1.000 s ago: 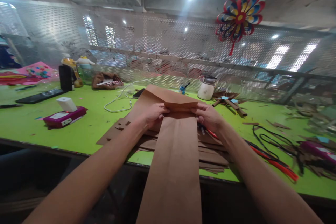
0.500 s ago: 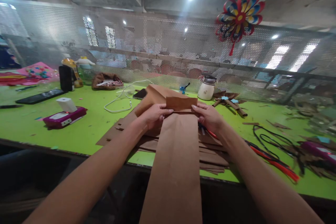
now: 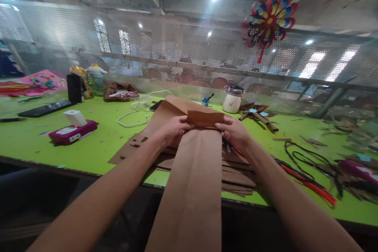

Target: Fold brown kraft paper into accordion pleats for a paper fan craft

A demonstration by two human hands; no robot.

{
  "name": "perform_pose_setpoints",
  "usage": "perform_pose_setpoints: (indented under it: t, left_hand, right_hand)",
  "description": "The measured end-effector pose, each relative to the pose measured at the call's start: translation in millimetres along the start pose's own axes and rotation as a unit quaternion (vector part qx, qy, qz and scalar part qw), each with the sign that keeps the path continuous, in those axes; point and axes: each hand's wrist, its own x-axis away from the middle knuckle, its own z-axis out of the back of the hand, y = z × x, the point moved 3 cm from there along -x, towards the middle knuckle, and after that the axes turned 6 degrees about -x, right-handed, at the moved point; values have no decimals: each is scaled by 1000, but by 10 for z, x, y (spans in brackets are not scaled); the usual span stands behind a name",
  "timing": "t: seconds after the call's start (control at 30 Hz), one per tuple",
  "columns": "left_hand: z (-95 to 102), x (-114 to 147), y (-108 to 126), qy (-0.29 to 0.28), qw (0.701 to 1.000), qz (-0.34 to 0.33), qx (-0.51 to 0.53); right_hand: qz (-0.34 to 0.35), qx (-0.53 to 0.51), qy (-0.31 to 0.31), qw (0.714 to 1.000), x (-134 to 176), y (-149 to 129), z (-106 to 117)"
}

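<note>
A long strip of brown kraft paper (image 3: 195,181) runs from my hands down past the table edge toward me. Its far end is folded, with a short flap (image 3: 205,118) standing up between my hands. My left hand (image 3: 176,129) pinches the fold at its left side, thumb on the near face. At the right side my right hand (image 3: 234,130) grips the same fold between thumb and fingers. Under both hands lies a pile of brown paper pieces (image 3: 238,177), some with slots cut in them. A larger folded brown sheet (image 3: 174,106) rests just behind the left hand.
On the green table (image 3: 97,153) stand a purple power strip (image 3: 73,130) with a white charger, a white jar (image 3: 232,100) and a phone (image 3: 45,108). Orange-handled pliers (image 3: 313,187) and a black cable (image 3: 304,161) lie at the right. A perforated screen (image 3: 177,55) closes the back.
The strip's near end has swung a little left. The upright flap shows more of its height, and the larger sheet behind has shifted slightly, covering more of the dark device.
</note>
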Motion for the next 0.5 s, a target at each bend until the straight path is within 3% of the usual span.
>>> perform_pose_setpoints:
  t: [0.1, 0.3, 0.5]
  left_hand:
    - [-10, 14, -5, -8, 1000, -15, 15]
    - [2, 20, -16, 48, 998, 7, -31]
    - [40, -36, -62, 4, 1000, 17, -19]
  right_hand:
    - [-9, 16, -1, 1000, 3, 18, -12]
    - [-53, 65, 32, 996, 20, 36, -13]
    - [-26, 74, 28, 997, 31, 6, -28]
